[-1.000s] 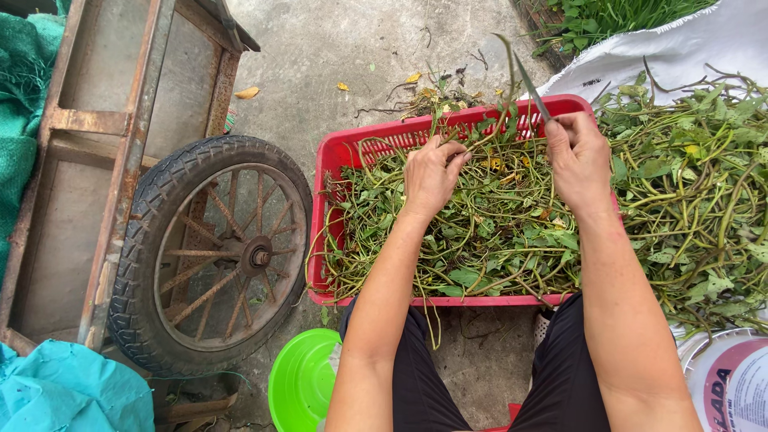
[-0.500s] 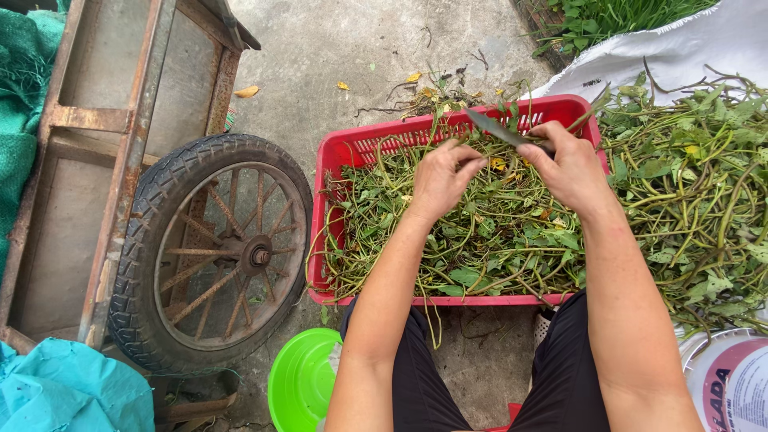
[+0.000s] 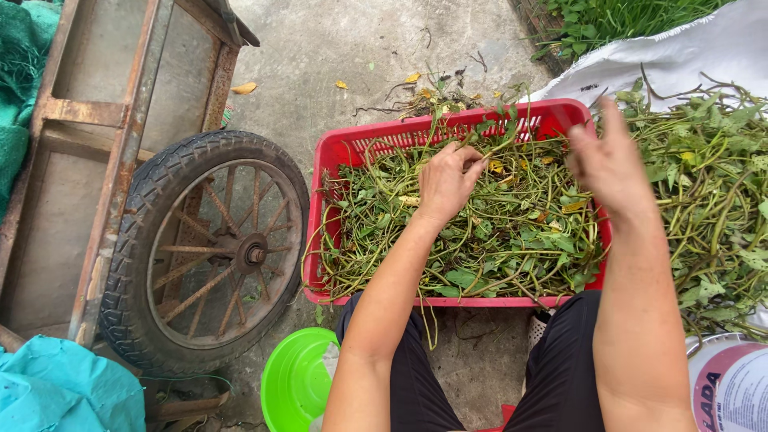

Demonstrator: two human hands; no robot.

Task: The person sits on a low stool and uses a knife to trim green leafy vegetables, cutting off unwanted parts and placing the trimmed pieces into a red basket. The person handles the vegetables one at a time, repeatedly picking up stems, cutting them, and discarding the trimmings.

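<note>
Grey concrete ground (image 3: pixel 352 48) lies all around, with a few dry yellow leaves on it. On it sits a red plastic crate (image 3: pixel 336 160), full of long green stems and leaves (image 3: pixel 496 240). The crate is right in front of the person's knees, and dark trousers (image 3: pixel 416 376) show below it.

The left hand (image 3: pixel 448 180) is curled shut around a green stem (image 3: pixel 500 136) near the far side of the crate. The stem sticks out past the fingers and points toward the far rim. The right hand (image 3: pixel 612 160) is up over the right end of the crate. It looks blurry, and its fingers are spread apart with nothing in them that can be seen.

To the right of the crate is a big pile of the same green plants (image 3: pixel 712 184), lying on a white sack (image 3: pixel 680 56). A white bucket (image 3: pixel 732 384) stands near the right arm.

To the left is an old cart (image 3: pixel 96 120) with a rusty frame and a black tyre (image 3: pixel 144 216) with rusty spokes. A bright green bowl (image 3: pixel 296 380) sits by the left knee. A blue-green cloth (image 3: pixel 56 388) is in the near left corner.
</note>
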